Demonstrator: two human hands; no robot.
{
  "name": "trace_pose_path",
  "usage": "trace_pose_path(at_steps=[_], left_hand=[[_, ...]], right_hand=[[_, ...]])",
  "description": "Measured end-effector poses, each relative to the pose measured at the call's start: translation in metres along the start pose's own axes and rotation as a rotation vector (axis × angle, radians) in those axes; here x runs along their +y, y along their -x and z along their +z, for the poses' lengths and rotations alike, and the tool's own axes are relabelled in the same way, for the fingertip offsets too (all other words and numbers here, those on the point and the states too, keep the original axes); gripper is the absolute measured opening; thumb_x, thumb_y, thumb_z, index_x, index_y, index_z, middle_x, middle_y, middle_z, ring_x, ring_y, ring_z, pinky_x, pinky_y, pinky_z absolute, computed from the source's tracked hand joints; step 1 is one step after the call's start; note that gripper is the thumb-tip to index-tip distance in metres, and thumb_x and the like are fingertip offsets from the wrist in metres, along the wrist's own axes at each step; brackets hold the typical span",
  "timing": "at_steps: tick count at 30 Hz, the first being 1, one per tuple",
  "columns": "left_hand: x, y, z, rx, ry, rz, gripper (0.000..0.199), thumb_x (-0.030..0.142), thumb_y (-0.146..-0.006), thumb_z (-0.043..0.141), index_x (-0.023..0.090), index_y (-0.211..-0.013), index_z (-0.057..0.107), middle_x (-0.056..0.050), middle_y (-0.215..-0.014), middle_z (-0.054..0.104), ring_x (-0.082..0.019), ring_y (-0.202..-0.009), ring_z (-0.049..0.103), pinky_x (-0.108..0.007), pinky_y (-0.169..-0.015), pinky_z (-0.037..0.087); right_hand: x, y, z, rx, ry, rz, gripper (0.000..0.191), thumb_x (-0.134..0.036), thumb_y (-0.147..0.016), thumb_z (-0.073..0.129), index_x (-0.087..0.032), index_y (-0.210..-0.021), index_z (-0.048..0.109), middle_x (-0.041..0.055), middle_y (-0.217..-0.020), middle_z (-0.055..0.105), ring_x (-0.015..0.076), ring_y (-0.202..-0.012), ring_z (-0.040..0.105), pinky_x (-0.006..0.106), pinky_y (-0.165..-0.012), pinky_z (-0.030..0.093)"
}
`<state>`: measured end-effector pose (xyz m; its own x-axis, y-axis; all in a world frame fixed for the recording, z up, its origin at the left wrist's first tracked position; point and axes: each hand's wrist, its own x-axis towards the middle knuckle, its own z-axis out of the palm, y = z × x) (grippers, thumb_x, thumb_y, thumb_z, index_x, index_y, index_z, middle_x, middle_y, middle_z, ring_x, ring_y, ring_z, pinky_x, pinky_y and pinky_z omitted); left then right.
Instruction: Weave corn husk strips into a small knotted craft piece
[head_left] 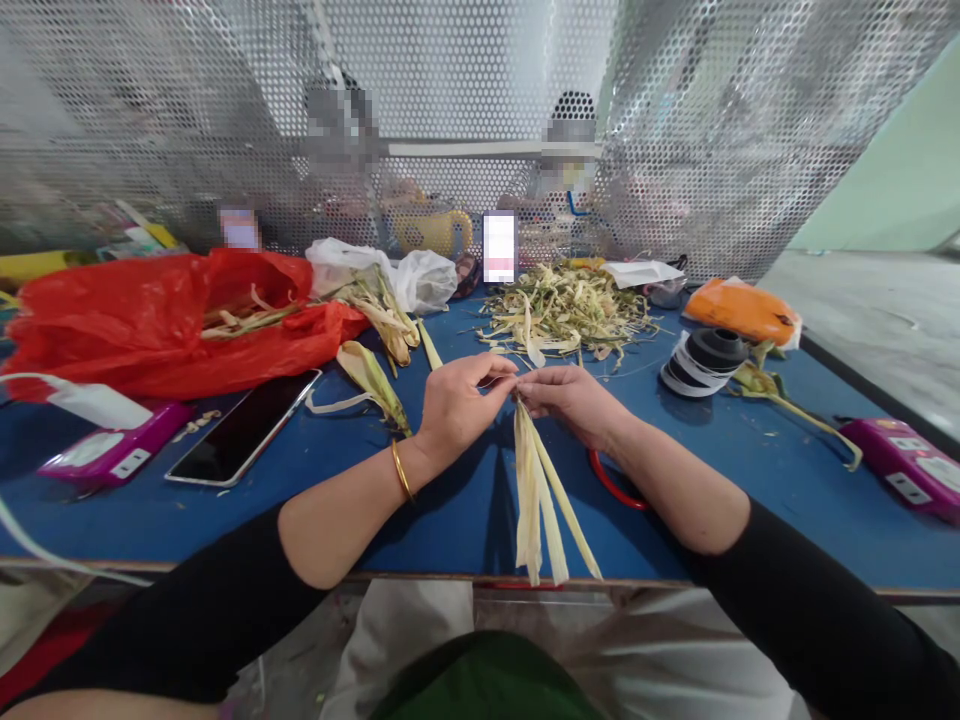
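Observation:
My left hand (466, 398) and my right hand (574, 400) meet above the middle of the blue table, thumbs and fingertips pinched together. From the right fingertips hangs a bunch of pale corn husk strips (531, 490), spread toward the table's front edge. A fine thread seems to run at the fingertips; the left fingers are closed at the bunch's top, but what they pinch is too small to make out. Under my right forearm a red loop-shaped handle (616, 484) shows in part. To the right stands a black spool (703, 360) wound with white.
Behind my hands lies a heap of shredded husk (574, 305). At left are a red plastic bag (150, 320), loose husks (371, 380), a phone (244, 430) and a purple power strip (116, 447). An orange packet (742, 312) and another purple power strip (904, 465) lie right. Perforated metal (480, 90) stands behind.

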<state>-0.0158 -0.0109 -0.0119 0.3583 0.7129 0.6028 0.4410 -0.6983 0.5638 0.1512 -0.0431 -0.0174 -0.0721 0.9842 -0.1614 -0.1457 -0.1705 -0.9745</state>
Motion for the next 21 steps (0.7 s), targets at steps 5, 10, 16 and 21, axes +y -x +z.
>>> trace_pose_path(at_steps=[5,10,16,21], left_hand=[[0.0026,0.0000,-0.0008,-0.013,0.071,-0.043,0.006,0.023,-0.079,0.066,0.021,-0.083,0.070,-0.001,-0.082,0.074,-0.014,-0.074,0.068,-0.024,-0.074,0.052],[0.0033,0.0006,-0.0001,-0.009,0.065,-0.056,0.009,0.027,-0.082,0.064,0.021,-0.081,0.071,-0.001,-0.082,0.074,-0.014,-0.074,0.068,-0.023,-0.074,0.052],[0.0027,0.0004,0.0003,0.003,0.080,-0.060,0.006,0.024,-0.080,0.066,0.021,-0.082,0.071,-0.001,-0.081,0.074,-0.013,-0.072,0.067,-0.023,-0.073,0.052],[-0.0005,-0.0026,0.0002,0.001,0.133,-0.151,0.008,0.024,-0.079,0.065,0.020,-0.083,0.071,-0.001,-0.083,0.075,-0.015,-0.075,0.068,-0.025,-0.075,0.053]], right_hand=[[-0.0022,0.0024,0.0024,0.003,0.054,-0.075,0.022,-0.034,-0.061,0.078,-0.015,-0.068,0.070,-0.0034,-0.058,0.060,0.0069,-0.053,0.048,0.023,-0.057,0.039],[-0.0040,0.0035,0.0059,0.010,0.060,-0.073,0.019,-0.033,-0.064,0.074,-0.017,-0.068,0.066,-0.0043,-0.057,0.056,0.0081,-0.053,0.047,0.024,-0.059,0.040],[-0.0046,0.0032,0.0065,0.024,0.010,-0.052,0.018,-0.031,-0.064,0.073,-0.016,-0.069,0.064,-0.0043,-0.054,0.055,0.0077,-0.052,0.049,0.023,-0.058,0.042],[-0.0060,0.0014,0.0030,0.109,0.002,-0.032,0.015,-0.027,-0.061,0.073,-0.016,-0.066,0.064,-0.0009,-0.060,0.061,0.0116,-0.062,0.060,0.022,-0.058,0.042]])
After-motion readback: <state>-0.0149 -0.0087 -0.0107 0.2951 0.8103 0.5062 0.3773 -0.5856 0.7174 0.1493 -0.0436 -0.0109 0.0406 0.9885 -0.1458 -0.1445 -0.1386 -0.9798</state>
